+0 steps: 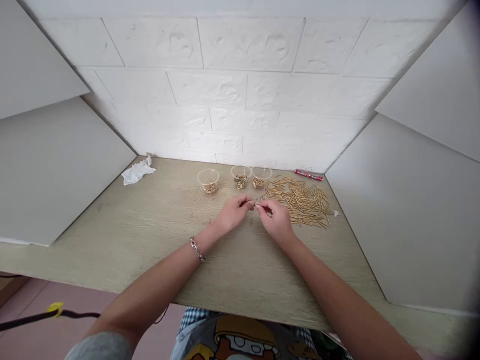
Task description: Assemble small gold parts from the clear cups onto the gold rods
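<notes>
My left hand [235, 212] and my right hand [275, 217] meet over the middle of the wooden table [150, 235], fingertips pinched together on a small thin golden piece [255, 205] held between them. A chain bracelet [197, 249] is on my left wrist. Just right of my right hand lies a spread pile of thin golden sticks [300, 199]. Behind the hands stand three small clear cups holding golden parts: a left cup [208, 180], a middle cup [240, 176] and a right cup [261, 176].
A crumpled white tissue [137, 171] lies at the back left of the table. A red wrapped item [308, 174] rests against the white brick wall at the back right. Grey side panels [56, 170] close in both sides. A yellow-tipped cable [52, 311] runs low left.
</notes>
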`<state>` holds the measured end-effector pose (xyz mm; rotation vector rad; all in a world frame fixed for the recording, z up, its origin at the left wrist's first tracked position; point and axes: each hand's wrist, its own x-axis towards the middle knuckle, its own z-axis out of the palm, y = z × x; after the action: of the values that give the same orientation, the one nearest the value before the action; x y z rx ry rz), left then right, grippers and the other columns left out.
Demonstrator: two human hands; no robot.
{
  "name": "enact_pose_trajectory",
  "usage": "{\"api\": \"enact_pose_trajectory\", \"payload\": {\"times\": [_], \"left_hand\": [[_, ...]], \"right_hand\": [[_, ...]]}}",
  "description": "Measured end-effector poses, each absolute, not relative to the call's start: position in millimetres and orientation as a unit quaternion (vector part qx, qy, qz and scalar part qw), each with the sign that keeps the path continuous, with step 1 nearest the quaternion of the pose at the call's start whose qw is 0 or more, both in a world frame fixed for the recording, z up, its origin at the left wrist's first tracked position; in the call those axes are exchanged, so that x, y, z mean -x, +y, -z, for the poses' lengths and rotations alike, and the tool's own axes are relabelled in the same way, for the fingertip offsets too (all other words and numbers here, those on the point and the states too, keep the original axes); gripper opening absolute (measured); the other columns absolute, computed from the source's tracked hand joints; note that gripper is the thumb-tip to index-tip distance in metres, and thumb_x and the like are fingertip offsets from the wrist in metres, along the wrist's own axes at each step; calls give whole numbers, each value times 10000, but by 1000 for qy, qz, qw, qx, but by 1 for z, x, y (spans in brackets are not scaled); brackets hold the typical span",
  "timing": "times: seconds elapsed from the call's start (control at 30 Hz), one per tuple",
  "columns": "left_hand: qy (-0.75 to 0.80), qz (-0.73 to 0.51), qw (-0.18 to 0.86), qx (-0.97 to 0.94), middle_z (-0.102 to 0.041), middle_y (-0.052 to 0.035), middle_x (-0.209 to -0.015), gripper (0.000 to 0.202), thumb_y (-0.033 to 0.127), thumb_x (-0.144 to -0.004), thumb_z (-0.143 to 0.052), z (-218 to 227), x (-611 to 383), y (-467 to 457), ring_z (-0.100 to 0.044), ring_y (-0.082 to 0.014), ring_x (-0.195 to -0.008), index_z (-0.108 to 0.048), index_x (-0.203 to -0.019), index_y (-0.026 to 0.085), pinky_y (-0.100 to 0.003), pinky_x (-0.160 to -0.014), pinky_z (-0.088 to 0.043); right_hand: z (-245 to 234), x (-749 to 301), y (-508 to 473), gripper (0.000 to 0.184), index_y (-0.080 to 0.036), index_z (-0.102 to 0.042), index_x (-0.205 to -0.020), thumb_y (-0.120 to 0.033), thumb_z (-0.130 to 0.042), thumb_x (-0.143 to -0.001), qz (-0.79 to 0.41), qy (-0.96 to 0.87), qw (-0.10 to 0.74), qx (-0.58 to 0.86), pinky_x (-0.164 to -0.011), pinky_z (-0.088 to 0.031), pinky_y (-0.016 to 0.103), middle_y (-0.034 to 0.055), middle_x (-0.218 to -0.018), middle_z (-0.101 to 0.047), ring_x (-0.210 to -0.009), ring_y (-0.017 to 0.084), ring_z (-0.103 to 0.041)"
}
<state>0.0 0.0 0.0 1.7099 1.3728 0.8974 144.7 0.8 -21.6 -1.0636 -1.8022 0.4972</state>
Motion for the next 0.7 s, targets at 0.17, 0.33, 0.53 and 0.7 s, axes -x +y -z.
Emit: {"api": "enact_pose_trajectory", "payload": {"times": [0.17,0.33,0.53,0.7], "left_hand": [[548,-367,380,-649,-576,0,-674,206,269,-788,-441,0,-3,-1,-506,-121,-680,-569,-685,145,-238,-647,-397],[555,-359,361,-658,-575,3,-678,196,264,-786,-442,1,-3,-1,-506,-127,-687,-572,-697,147,-250,-655,-393],[527,-347,369,-682,-569,8,-674,219,312,-786,-454,-4,5,2,-502,-121,-682,-575,-713,144,-241,-641,-395],[507,-350,394,-683,-538,15,-641,267,362,-786,-460,-7,9,2,-470,-103,-630,-584,-712,137,-227,-601,-368]], "right_hand": [[24,-140,-2,112,-168,-597,-713,-210,-507,-765,-204,-717,493,449,-545,-400,242,17,-653,-587,-579,119,-499],[27,-137,-1,105,-174,-575,-700,-210,-500,-763,-187,-717,499,450,-557,-403,251,15,-647,-575,-579,121,-494],[23,-138,0,105,-180,-588,-721,-222,-506,-772,-203,-719,501,438,-571,-414,256,19,-666,-588,-603,127,-511],[19,-143,-1,102,-190,-609,-731,-222,-524,-776,-215,-723,500,425,-601,-427,265,23,-707,-624,-640,135,-541]]}}
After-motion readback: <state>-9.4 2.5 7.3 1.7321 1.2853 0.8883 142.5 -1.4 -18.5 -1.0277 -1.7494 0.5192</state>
